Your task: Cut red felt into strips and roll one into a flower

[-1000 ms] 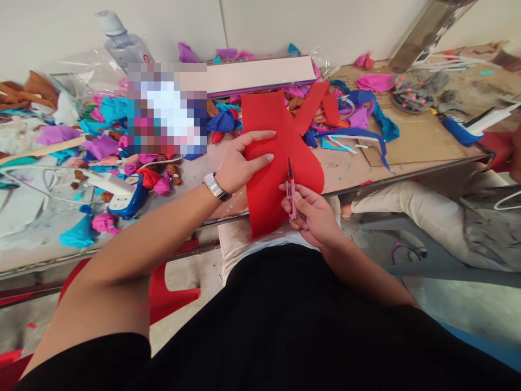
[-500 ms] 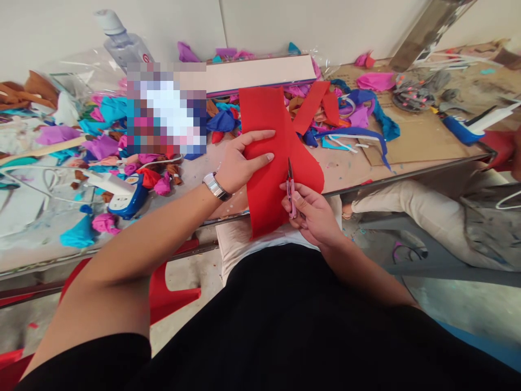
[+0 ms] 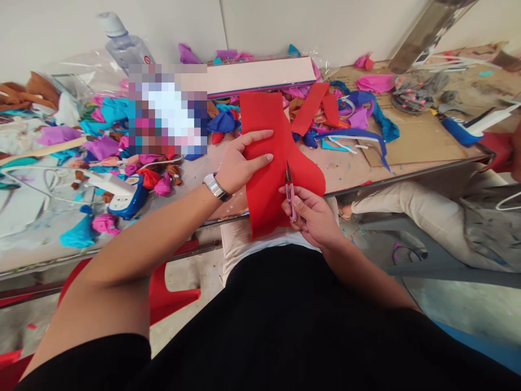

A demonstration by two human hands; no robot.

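Two hands at work over one red sheet, which lies on the desk directly in front of the person, its near end reaching past the front edge above the lap. Right side of sheet bulges out in a rounded lobe.

Left hand: palm down on the sheet's left part, thumb and forefinger spread apart, pressing and grasping nothing. Metal-banded watch on that wrist.

Right hand: fingers closed round the pink handles of small scissors. Blades point away from the body, against the sheet, between its left part and the lobe. Cannot tell how far any cut runs.

Just beyond the lobe: red strips over mixed scraps, a tape roll near them. Behind the sheet, a long white box. Left of the hands, many small coloured bundles, with a blue-and-white power strip among them; farther back, a clear bottle with white cap, its lower part hidden by a blurred patch. Right: flat cardboard on the desk; below its edge, a second person's trouser leg.
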